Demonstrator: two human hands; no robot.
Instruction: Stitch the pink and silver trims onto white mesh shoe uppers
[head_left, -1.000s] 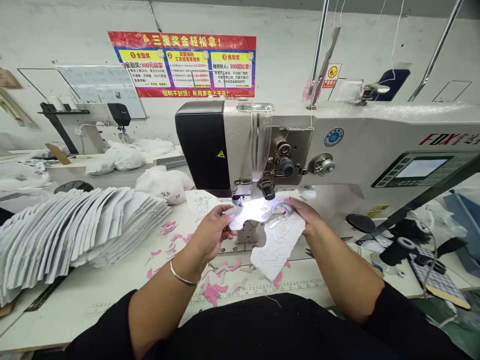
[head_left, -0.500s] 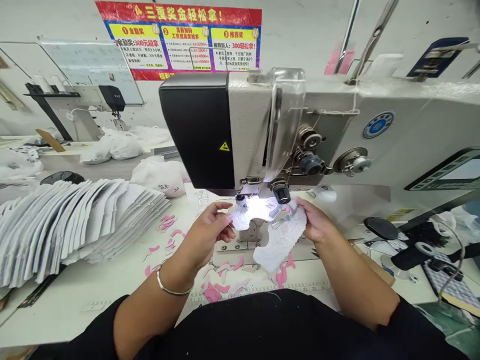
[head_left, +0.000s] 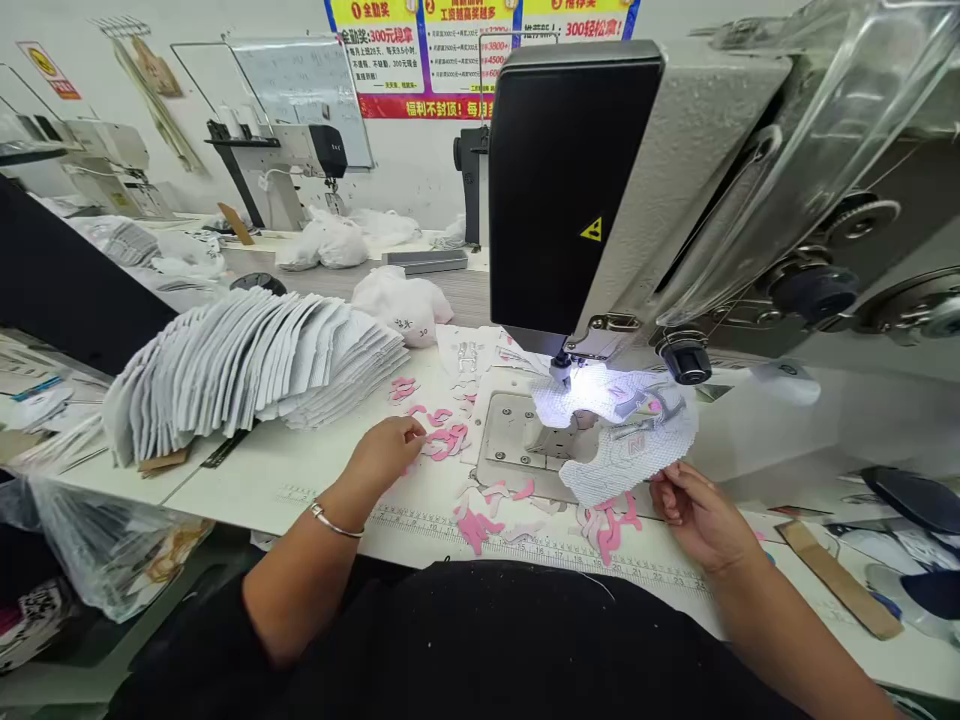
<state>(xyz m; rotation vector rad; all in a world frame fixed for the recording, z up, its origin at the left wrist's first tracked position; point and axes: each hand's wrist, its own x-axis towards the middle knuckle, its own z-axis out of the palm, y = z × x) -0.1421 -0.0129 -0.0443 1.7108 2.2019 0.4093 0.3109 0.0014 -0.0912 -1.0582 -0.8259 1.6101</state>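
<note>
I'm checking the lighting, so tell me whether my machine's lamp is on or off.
On: the white piece is lit brightly beneath the machine; the lamp itself is hidden.

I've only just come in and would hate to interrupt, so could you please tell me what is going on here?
The person's right hand pinches the edge of a white textured fabric piece, which lies under the sewing machine's lit head. The left hand is at the scattered pink scraps; whether it touches any is unclear. A fanned stack of white pieces lies to the left.
</note>
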